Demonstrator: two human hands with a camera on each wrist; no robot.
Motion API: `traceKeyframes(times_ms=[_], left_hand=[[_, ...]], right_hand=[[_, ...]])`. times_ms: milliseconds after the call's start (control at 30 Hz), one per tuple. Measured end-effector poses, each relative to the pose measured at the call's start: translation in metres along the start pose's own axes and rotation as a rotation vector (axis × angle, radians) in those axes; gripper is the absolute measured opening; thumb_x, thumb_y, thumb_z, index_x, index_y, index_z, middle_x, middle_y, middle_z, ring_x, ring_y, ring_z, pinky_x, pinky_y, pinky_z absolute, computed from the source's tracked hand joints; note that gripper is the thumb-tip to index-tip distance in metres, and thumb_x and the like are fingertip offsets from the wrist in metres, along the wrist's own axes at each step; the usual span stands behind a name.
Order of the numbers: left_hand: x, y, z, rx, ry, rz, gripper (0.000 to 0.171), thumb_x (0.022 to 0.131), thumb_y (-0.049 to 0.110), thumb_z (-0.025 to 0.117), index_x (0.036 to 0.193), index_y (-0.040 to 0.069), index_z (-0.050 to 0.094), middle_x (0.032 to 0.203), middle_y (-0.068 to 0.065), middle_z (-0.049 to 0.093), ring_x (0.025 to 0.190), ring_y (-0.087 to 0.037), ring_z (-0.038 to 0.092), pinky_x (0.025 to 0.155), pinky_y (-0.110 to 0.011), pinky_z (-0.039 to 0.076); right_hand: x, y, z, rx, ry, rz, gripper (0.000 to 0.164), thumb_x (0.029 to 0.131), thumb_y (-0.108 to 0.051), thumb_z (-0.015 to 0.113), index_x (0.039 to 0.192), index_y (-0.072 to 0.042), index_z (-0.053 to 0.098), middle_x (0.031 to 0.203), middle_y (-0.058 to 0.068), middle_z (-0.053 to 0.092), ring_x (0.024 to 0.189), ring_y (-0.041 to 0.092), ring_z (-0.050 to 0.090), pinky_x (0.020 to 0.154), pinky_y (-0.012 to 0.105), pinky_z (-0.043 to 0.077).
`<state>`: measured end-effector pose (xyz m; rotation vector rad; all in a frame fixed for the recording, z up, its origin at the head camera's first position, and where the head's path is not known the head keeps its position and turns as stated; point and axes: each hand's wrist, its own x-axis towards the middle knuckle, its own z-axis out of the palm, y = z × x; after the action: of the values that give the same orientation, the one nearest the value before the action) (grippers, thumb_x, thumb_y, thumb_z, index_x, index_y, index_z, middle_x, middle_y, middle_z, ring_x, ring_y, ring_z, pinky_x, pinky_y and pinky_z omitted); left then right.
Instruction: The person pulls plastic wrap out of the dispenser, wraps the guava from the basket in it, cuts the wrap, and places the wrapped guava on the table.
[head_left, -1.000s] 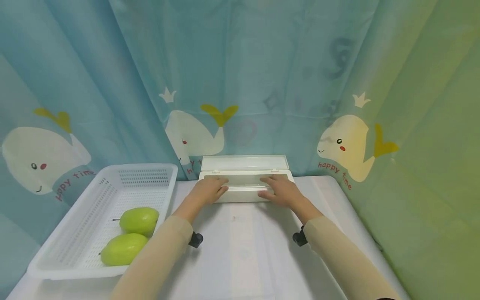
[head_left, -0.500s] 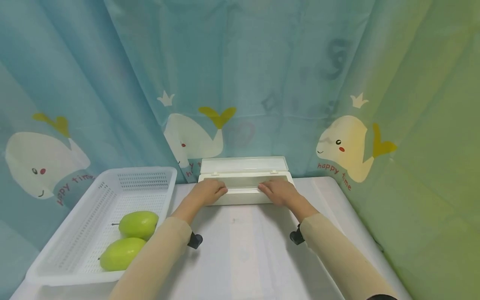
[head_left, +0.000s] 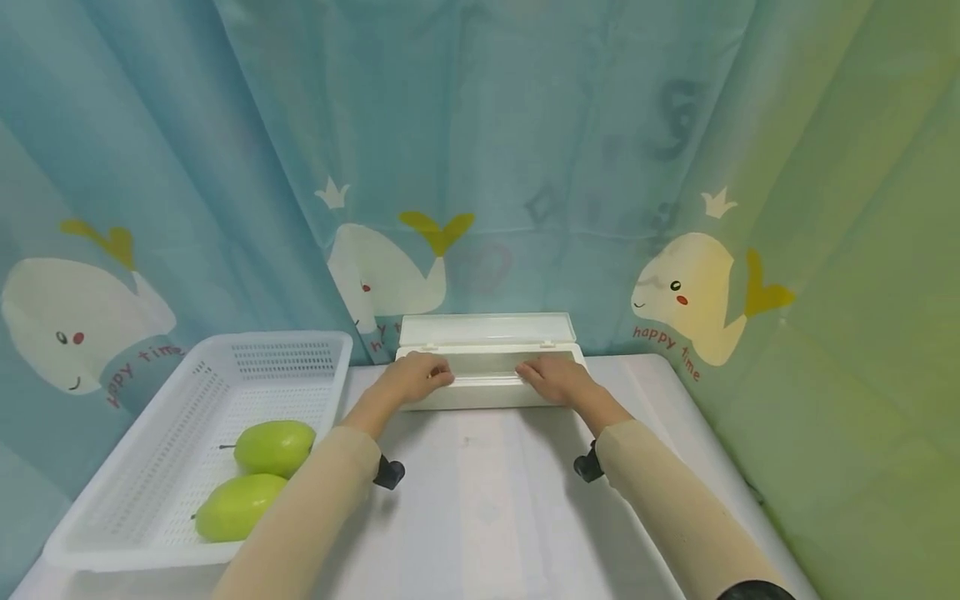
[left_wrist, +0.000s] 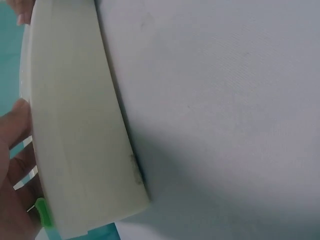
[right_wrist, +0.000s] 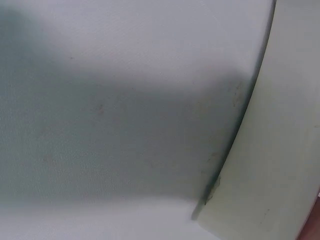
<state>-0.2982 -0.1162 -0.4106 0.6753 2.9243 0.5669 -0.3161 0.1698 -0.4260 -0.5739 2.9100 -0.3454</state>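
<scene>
A long white box [head_left: 480, 397] stands at the far edge of the table, its hinged lid [head_left: 486, 329] raised against the curtain. My left hand [head_left: 411, 379] grips the front rim at the left, with fingers bent over it into the box. Toward the right end, my right hand [head_left: 557, 380] holds the same rim, thumb near the fingers. In the left wrist view, the left thumb [left_wrist: 19, 117] lies at the edge of the box's front wall [left_wrist: 80, 115]. The right wrist view shows mostly that wall [right_wrist: 275, 130]; the right hand is nearly out of frame there.
At the left stands a white perforated basket [head_left: 288, 358] with two green stemmed fruits, one behind [head_left: 273, 447] and one in front [head_left: 238, 508]. A pale cloth covers the table [head_left: 480, 500]. A blue and green curtain [head_left: 510, 167] hangs close behind and to the right.
One second ago the fingers of both hands were more spread and the thumbs apart. They have since closed over the box's front rim. The box has hardly moved.
</scene>
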Motion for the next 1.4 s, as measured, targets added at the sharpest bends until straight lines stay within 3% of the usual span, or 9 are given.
traceKeyframes(times_ms=[200, 333, 533, 733, 867, 1000, 1133, 1333, 1400], left_hand=[[0.001, -0.003, 0.001, -0.086, 0.053, 0.043, 0.014, 0.101, 0.019, 0.059, 0.091, 0.013, 0.067, 0.078, 0.001, 0.059, 0.073, -0.017, 0.052, 0.07, -0.035, 0.046], [0.0, -0.001, -0.001, -0.066, 0.117, 0.059, 0.015, 0.1, 0.016, 0.059, 0.087, 0.013, 0.065, 0.071, 0.003, 0.054, 0.067, -0.015, 0.049, 0.064, -0.032, 0.042], [0.007, -0.001, 0.001, -0.062, 0.131, 0.002, 0.015, 0.101, 0.02, 0.059, 0.094, 0.011, 0.069, 0.073, 0.0, 0.058, 0.069, -0.018, 0.051, 0.066, -0.035, 0.044], [0.009, 0.0, 0.003, -0.051, 0.145, -0.069, 0.015, 0.102, 0.024, 0.057, 0.097, 0.014, 0.068, 0.078, 0.001, 0.06, 0.073, -0.018, 0.054, 0.069, -0.038, 0.047], [0.009, -0.001, 0.002, -0.047, 0.177, -0.057, 0.015, 0.102, 0.023, 0.057, 0.098, 0.014, 0.068, 0.083, 0.0, 0.063, 0.077, -0.019, 0.057, 0.072, -0.041, 0.049], [0.01, 0.0, 0.0, -0.029, 0.2, -0.041, 0.016, 0.102, 0.023, 0.058, 0.099, 0.013, 0.069, 0.085, 0.0, 0.064, 0.079, -0.019, 0.059, 0.073, -0.042, 0.05], [0.011, 0.001, 0.0, -0.018, 0.2, -0.036, 0.016, 0.102, 0.023, 0.058, 0.1, 0.013, 0.069, 0.086, -0.001, 0.064, 0.081, -0.02, 0.059, 0.074, -0.042, 0.05], [0.009, 0.001, 0.001, -0.021, 0.187, -0.031, 0.015, 0.102, 0.023, 0.057, 0.101, 0.014, 0.068, 0.087, -0.001, 0.063, 0.082, -0.019, 0.058, 0.075, -0.041, 0.05], [0.008, 0.001, 0.001, -0.021, 0.196, -0.025, 0.014, 0.102, 0.023, 0.057, 0.1, 0.013, 0.068, 0.086, -0.001, 0.063, 0.081, -0.019, 0.058, 0.074, -0.041, 0.05]], right_hand=[[0.0, 0.002, 0.002, 0.025, -0.009, -0.007, 0.053, 0.108, -0.045, 0.034, 0.136, -0.01, 0.06, 0.138, 0.012, 0.061, 0.131, 0.035, 0.053, 0.107, 0.054, 0.041], [0.0, 0.002, 0.002, 0.064, 0.02, -0.043, 0.05, 0.107, -0.045, 0.037, 0.136, -0.012, 0.061, 0.137, 0.011, 0.062, 0.13, 0.035, 0.053, 0.107, 0.054, 0.041], [-0.002, 0.006, 0.003, 0.183, 0.076, -0.094, 0.041, 0.104, -0.04, 0.049, 0.134, -0.016, 0.064, 0.133, 0.009, 0.065, 0.125, 0.033, 0.058, 0.104, 0.053, 0.045], [0.002, 0.003, 0.004, 0.195, 0.111, -0.173, 0.039, 0.105, -0.035, 0.048, 0.125, -0.009, 0.069, 0.125, 0.01, 0.069, 0.119, 0.033, 0.062, 0.101, 0.051, 0.048], [0.005, -0.004, 0.004, 0.2, 0.111, -0.149, 0.038, 0.105, -0.036, 0.05, 0.124, -0.01, 0.069, 0.123, 0.009, 0.07, 0.119, 0.031, 0.062, 0.101, 0.049, 0.048], [0.008, -0.011, 0.003, 0.23, 0.1, -0.112, 0.038, 0.105, -0.035, 0.05, 0.134, -0.016, 0.064, 0.127, 0.01, 0.068, 0.118, 0.031, 0.062, 0.099, 0.049, 0.049], [0.012, -0.019, -0.002, 0.225, 0.068, -0.093, 0.04, 0.103, -0.026, 0.045, 0.14, -0.021, 0.06, 0.12, 0.011, 0.069, 0.103, 0.03, 0.063, 0.091, 0.046, 0.05], [0.016, -0.026, -0.009, 0.128, 0.058, -0.13, 0.031, 0.097, -0.018, 0.046, 0.112, -0.014, 0.074, 0.108, 0.004, 0.073, 0.102, 0.025, 0.065, 0.093, 0.045, 0.05], [0.017, -0.025, -0.009, 0.107, 0.099, -0.141, 0.024, 0.097, -0.018, 0.05, 0.103, -0.013, 0.073, 0.096, 0.002, 0.071, 0.088, 0.022, 0.063, 0.085, 0.043, 0.051]])
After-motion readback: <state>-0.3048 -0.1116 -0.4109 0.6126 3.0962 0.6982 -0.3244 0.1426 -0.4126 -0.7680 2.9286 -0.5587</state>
